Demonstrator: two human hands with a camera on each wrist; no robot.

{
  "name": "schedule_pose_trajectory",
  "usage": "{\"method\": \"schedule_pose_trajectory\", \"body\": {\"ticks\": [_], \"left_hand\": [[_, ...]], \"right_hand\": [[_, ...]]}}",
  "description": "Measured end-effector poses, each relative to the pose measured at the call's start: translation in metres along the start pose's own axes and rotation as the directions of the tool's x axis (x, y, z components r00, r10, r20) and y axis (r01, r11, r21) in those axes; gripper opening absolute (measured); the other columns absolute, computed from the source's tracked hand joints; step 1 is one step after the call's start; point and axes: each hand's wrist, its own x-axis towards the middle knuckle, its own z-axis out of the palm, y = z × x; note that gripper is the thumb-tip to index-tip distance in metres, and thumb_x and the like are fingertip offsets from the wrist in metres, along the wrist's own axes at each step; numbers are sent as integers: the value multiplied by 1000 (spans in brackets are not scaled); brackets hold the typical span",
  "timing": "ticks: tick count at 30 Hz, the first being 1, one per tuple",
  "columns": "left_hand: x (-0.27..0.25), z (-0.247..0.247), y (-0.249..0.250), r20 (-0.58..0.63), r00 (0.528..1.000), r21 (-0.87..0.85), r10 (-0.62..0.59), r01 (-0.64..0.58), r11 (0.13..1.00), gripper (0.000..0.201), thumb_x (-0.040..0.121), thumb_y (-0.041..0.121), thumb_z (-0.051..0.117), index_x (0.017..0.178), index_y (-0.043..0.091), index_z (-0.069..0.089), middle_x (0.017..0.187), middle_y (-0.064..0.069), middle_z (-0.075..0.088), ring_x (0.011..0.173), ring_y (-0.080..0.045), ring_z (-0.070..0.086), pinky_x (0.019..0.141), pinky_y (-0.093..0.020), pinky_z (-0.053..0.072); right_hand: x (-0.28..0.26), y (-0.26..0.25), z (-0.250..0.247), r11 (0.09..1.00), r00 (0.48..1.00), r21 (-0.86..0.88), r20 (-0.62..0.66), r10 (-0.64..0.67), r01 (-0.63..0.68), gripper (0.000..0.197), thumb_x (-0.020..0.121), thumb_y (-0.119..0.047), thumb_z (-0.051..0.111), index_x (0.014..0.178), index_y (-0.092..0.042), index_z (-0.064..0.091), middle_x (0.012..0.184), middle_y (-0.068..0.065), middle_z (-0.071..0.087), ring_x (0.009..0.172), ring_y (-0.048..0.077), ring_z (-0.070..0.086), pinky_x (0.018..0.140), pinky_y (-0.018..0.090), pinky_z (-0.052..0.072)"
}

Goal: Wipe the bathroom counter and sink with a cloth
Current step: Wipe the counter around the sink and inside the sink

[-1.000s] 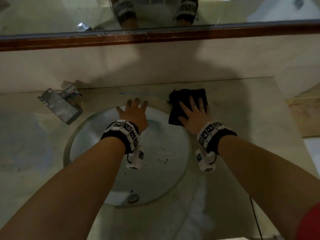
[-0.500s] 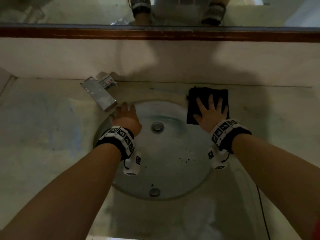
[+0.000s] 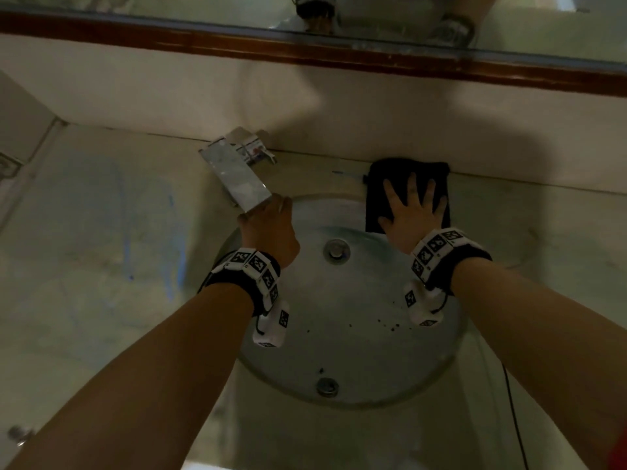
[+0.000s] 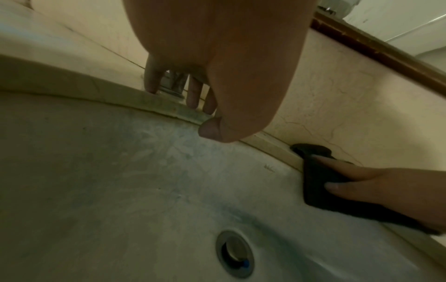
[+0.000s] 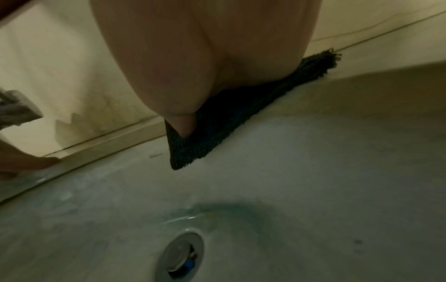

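While the right hand (image 3: 412, 215) lies flat with fingers spread on the black cloth (image 3: 407, 178), pressing it down, the cloth sits at the sink's (image 3: 339, 317) one o'clock, half on the rim and half on the counter (image 3: 101, 249) against the back wall. At eleven o'clock the left hand (image 3: 269, 228) rests on the rim with fingers straight, holding nothing, its tips under the faucet (image 3: 234, 178) spout, which juts over the basin and crowds that corner. A drain (image 3: 336, 250) sits mid-bowl, an overflow hole (image 3: 327, 386) at six, dark specks between. Above the wall runs a wood-framed mirror (image 3: 373, 25).
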Motion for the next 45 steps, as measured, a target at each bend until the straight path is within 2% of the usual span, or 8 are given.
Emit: {"method": "schedule_pose_trajectory", "body": {"ticks": [12,15,19,27,32,36,40,45], "left_hand": [[0,0,-2,18,1000,6,6,-6,1000,74,89,27,51,154,20,18,160,-1,16,144,-28,23,109,-55,26],[-1,3,-1,-18,1000,27,-10,10,1000,72,88,25,50,153,20,21,159,-1,20,138,-29,32,105,-54,29],[-1,5,0,-18,1000,31,-14,14,999,71,89,26,48,154,21,19,160,-2,18,142,-28,26,108,-55,27],[-5,3,-1,-14,1000,9,5,-5,1000,72,89,23,48,154,22,17,160,-1,15,143,-29,22,108,-56,25],[-17,-8,-9,50,999,-9,5,-4,1000,72,90,19,46,154,23,16,162,1,10,146,-29,15,110,-69,10],[-30,-8,-27,-27,995,30,-93,94,995,60,86,14,47,144,21,35,146,-8,36,130,-34,31,105,-65,26],[-35,-7,-54,-118,987,78,-109,119,990,54,86,14,49,139,24,43,134,-7,42,116,-35,41,92,-54,38],[-27,-8,-71,-94,990,81,-104,112,990,53,88,14,49,139,27,44,132,-7,44,112,-35,43,91,-53,37]], "right_hand": [[25,-83,1,1000,997,8,-76,-21,22,76,97,-56,35,152,-38,-14,162,10,-16,145,44,-16,114,64,-7],[28,-97,4,996,990,-2,-108,-88,88,76,97,-56,37,153,-38,-11,162,10,-13,145,44,-14,113,64,-8],[33,-112,6,988,979,-10,-137,-151,151,74,97,-53,38,153,-37,-9,162,10,-12,145,44,-12,112,63,-9],[14,-56,7,982,969,-25,-161,-188,186,68,101,-33,38,154,-36,-4,164,2,-8,149,32,-6,119,55,0],[-1,-13,7,991,978,-15,-161,-131,130,73,97,-16,46,154,-36,5,164,-1,-1,150,29,-1,120,53,6],[-2,-5,8,991,972,35,-202,-122,132,68,97,-11,45,154,-34,16,164,0,9,150,29,5,120,52,10],[7,-16,1,964,969,236,-238,-65,122,48,104,-21,36,150,-32,31,161,3,23,147,32,17,118,53,17],[18,-57,-8,884,919,331,-328,-219,329,48,103,-19,38,151,-23,33,159,10,27,143,38,26,114,53,26]]}}
